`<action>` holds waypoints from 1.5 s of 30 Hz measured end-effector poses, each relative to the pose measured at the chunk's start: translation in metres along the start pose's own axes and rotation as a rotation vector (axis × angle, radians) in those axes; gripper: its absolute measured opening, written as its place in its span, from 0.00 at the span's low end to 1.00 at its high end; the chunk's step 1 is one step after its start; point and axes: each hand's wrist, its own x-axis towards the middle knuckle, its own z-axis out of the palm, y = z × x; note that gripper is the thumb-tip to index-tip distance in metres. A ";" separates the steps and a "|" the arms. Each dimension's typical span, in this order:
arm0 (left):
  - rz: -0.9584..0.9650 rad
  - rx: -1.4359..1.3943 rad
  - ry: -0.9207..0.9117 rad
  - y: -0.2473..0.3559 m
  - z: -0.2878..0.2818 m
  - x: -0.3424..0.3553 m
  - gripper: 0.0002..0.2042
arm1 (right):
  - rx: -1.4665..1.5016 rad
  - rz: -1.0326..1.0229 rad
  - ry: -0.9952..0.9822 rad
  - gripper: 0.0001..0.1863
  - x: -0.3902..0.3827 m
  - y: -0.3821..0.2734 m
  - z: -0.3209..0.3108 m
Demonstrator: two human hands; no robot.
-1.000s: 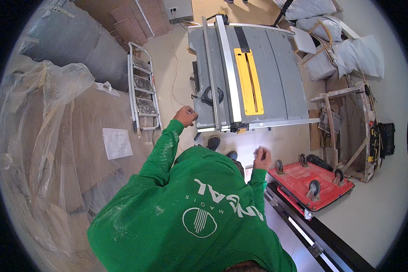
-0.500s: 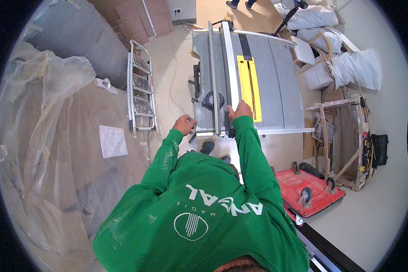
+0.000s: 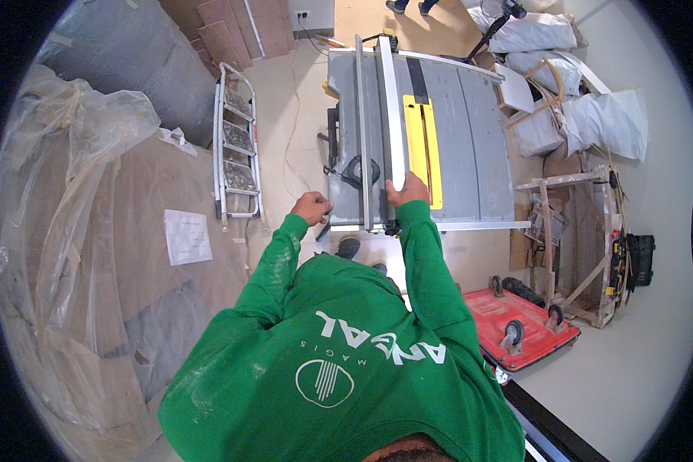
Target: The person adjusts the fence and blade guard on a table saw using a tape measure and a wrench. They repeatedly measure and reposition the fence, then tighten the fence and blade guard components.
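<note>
A silver fence [image 3: 391, 115] spans the grey tabletop [image 3: 470, 146].

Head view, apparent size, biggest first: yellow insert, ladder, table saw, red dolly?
1. Table saw
2. Ladder and red dolly: too close to rank
3. Yellow insert, partly behind a hand

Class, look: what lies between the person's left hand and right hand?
In the head view, part of the grey tabletop and a narrow metal bar lie between the left hand and the right hand.

From head height, one wide fisheye view looks down past the near hands [image 3: 410, 190] toward the table saw [image 3: 460, 142].
</note>
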 end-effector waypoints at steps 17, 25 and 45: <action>0.010 -0.027 0.015 -0.005 -0.005 0.004 0.17 | 0.003 -0.136 0.216 0.22 0.001 0.009 0.028; -0.033 -0.090 -0.071 -0.005 -0.008 0.001 0.18 | 0.026 -0.264 0.354 0.20 0.008 0.027 0.043; -0.090 -0.280 -0.173 -0.022 -0.004 0.000 0.21 | 0.136 -0.283 0.330 0.25 0.008 0.025 0.039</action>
